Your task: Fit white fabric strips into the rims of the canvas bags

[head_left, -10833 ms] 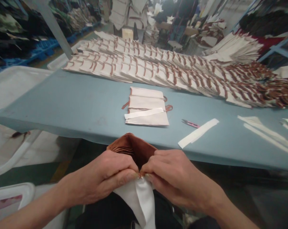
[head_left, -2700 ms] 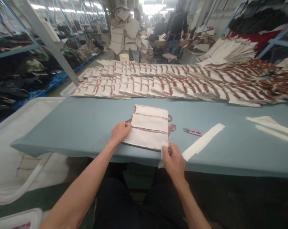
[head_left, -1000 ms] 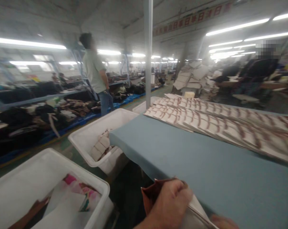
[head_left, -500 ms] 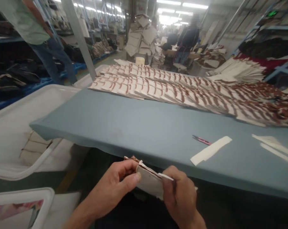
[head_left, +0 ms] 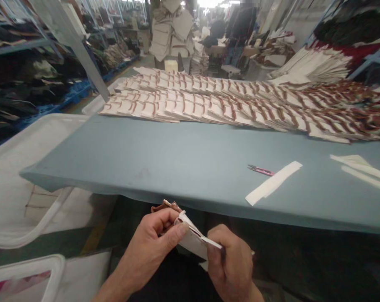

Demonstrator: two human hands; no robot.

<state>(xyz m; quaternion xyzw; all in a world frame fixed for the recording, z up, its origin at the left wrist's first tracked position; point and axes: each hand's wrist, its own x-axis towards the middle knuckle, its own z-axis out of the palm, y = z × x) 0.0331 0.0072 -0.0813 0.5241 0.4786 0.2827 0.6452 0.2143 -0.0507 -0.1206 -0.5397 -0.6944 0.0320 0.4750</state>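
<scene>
A cream fabric piece with a brown edge [head_left: 193, 244] is held between my two hands, in front of the table's near edge. My left hand [head_left: 155, 239] pinches its left end with thumb and fingers, and brown trim sticks up beyond the knuckles. My right hand [head_left: 230, 262] is closed round the right end, with a narrow white edge showing above the thumb. Thread snips [head_left: 261, 170] with a pink handle lie on the table, touching or partly under a cream strip [head_left: 273, 183].
Rows of overlapping cream pieces with brown edging [head_left: 190, 102] cover the back of the blue-green table [head_left: 139, 155]. More pale strips [head_left: 363, 167] lie at the right. White plastic bins [head_left: 51, 126] stand at the left. A person in dark clothes [head_left: 242, 25] is in the background.
The view has shifted, and the person in the pale green top at the left has left the frame. Both hands keep their grip, with slightly more brown trim showing beyond my left fingers.
</scene>
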